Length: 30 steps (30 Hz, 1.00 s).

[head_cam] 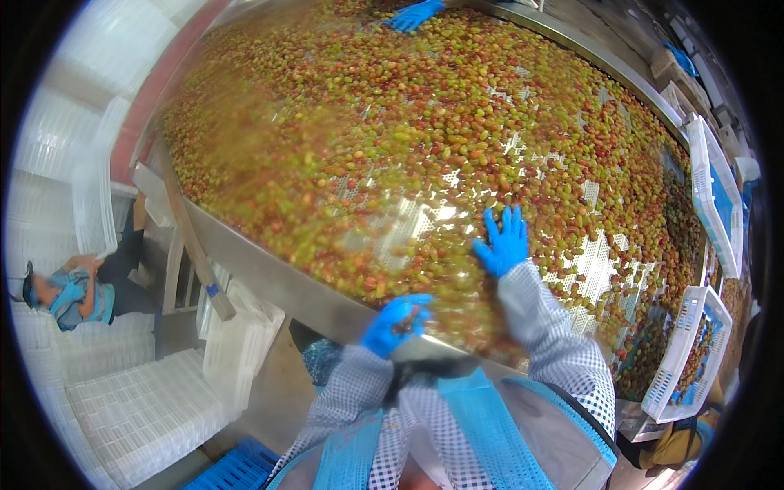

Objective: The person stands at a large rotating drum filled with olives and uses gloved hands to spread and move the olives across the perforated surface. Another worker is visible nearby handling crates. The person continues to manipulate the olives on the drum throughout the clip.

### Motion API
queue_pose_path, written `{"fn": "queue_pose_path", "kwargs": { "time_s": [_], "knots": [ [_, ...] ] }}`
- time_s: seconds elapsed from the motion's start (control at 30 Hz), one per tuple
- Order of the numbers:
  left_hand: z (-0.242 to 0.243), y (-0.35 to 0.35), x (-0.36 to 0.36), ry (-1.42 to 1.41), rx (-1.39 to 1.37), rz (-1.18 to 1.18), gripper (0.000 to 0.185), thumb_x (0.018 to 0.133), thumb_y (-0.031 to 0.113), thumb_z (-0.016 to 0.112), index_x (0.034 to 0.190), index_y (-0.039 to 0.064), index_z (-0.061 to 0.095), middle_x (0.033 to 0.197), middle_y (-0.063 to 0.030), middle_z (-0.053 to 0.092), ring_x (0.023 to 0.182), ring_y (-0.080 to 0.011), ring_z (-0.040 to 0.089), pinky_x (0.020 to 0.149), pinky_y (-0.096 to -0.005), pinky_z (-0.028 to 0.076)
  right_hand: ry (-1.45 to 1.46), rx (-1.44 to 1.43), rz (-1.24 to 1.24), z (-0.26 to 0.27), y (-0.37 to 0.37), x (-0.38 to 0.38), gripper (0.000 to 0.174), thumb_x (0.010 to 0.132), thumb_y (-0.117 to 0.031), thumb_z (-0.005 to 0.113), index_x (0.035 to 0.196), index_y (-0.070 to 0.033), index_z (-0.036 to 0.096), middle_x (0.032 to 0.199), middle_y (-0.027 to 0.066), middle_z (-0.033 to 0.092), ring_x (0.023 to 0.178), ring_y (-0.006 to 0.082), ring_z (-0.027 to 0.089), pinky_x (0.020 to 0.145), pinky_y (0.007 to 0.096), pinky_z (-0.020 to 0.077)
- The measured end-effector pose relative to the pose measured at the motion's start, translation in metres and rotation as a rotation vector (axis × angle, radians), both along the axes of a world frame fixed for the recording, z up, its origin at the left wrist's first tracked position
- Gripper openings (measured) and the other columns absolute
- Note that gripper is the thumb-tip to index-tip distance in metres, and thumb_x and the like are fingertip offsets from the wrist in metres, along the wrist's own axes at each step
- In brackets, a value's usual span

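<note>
Red and green grapes (422,135) lie loose over a wide perforated white surface (592,263) with a metal rim. My left hand (398,323), in a blue glove, is at the near rim, its fingers curled around a small dark clump that is too blurred to name. Further right, my right hand (503,241), also blue-gloved, rests palm down on the grapes with its fingers spread, holding nothing visible. Blurred grapes lie between the two hands.
Another person's gloved hand (415,15) reaches over the far grapes. White plastic crates (655,392) stand at the right end, one holding grapes. At left, a person (79,294) holds white crates beside tall stacks (141,404). A wooden bar (193,245) crosses the left corner.
</note>
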<state>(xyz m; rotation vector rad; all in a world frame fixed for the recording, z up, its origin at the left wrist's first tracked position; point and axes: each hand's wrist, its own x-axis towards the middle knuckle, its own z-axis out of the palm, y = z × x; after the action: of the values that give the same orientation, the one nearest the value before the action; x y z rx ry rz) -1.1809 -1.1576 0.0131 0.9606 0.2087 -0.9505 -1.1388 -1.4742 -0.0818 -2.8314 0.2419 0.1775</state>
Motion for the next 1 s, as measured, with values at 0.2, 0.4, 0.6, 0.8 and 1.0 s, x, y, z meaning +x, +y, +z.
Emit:
{"fn": "queue_pose_path", "kwargs": {
  "time_s": [0.2,0.4,0.6,0.8,1.0],
  "knots": [
    [-0.014,-0.022,0.005,-0.083,0.041,-0.055,0.046,0.100,0.030,0.062,0.137,0.003,0.055,0.112,-0.0095,0.067,0.084,-0.0164,0.063,0.073,-0.0298,0.055,-0.053,0.145,0.439,0.005,0.056,-0.069,0.080,0.089,-0.065,0.058,0.154,-0.023,0.040,0.157,0.0241,0.033,0.147,0.0504,0.022,0.120,0.0635,0.0157],
    [-0.011,-0.037,0.006,-0.061,0.042,-0.055,0.044,0.102,0.032,0.058,0.135,0.003,0.057,0.108,-0.0099,0.068,0.080,-0.0155,0.064,0.070,-0.0282,0.055,-0.172,0.033,0.212,-0.024,0.007,0.037,0.067,0.091,-0.056,0.060,0.146,-0.019,0.048,0.156,0.0280,0.030,0.147,0.0508,0.021,0.121,0.0622,0.0139],
    [-0.007,-0.041,0.005,0.057,0.101,-0.019,0.052,0.096,0.036,0.061,0.137,0.004,0.056,0.108,-0.0079,0.068,0.082,-0.0183,0.064,0.074,-0.0298,0.053,-0.234,-0.051,0.049,-0.010,-0.008,0.189,0.075,0.094,-0.061,0.053,0.154,-0.018,0.038,0.160,0.0289,0.023,0.150,0.0490,0.014,0.122,0.0583,0.0143],
    [-0.026,-0.044,0.005,0.113,0.090,0.049,0.051,0.095,0.036,0.062,0.136,0.004,0.058,0.106,-0.0075,0.068,0.082,-0.0160,0.063,0.074,-0.0287,0.052,0.144,0.110,0.197,0.028,0.059,0.239,0.079,0.096,-0.060,0.053,0.159,-0.022,0.027,0.163,0.0267,0.013,0.153,0.0420,0.011,0.124,0.0530,0.0184],
    [-0.029,-0.048,0.010,0.164,0.186,-0.042,0.049,0.096,0.038,0.062,0.138,0.012,0.055,0.128,-0.0067,0.062,0.108,-0.0207,0.063,0.087,-0.0377,0.054,-0.014,0.429,0.419,0.034,0.091,0.249,0.083,0.097,-0.054,0.054,0.162,-0.021,0.014,0.162,0.0207,0.020,0.150,0.0402,0.019,0.124,0.0504,0.0192]
  ]
}}
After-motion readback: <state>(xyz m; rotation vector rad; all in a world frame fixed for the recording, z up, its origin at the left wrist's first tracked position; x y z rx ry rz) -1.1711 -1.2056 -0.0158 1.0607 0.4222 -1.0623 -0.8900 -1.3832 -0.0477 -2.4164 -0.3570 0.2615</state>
